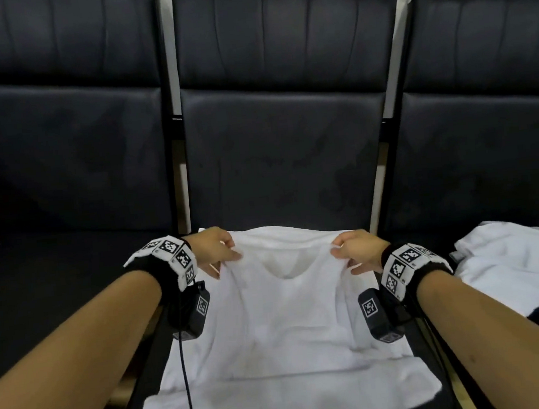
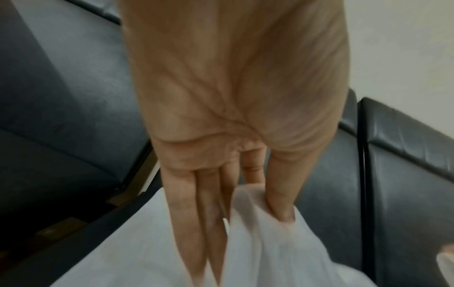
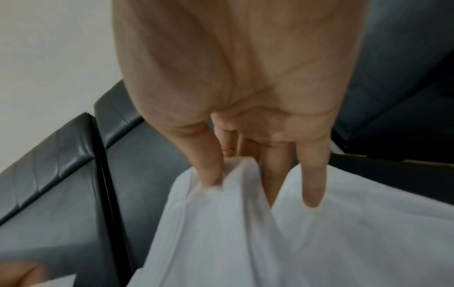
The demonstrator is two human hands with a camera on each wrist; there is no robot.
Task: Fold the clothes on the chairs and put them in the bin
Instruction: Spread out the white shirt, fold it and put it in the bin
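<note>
White cotton, a T-shirt, lies spread over the seat of the middle black padded chair, its hem hanging toward the seat's front edge and its neckline toward the backrest. Both hands pinch the shirt at the shoulders, one on each side of the neck opening.

The left hand holds the shirt's left shoulder just beside the collar. From the left wrist view, the thumb presses a gathered ridge of cloth against the index finger, while the other three fingers reach out long and nearly straight along the fabric. The left forearm comes in from the lower left, wrist raised above the seat, with a black strap bearing white tag-printed blocks round the wrist.

The right hand mirrors it at the right shoulder. In the right wrist view, the thumb and the index finger clamp a fold of white cloth; the little finger lies straight against the fabric. The right forearm enters from the lower right, wearing a matching tagged wrist strap.

Between the hands the fabric is lifted slightly, sagging at the collar. A loose heap of white clothes sits on the chair to the right of the middle chair.
</note>
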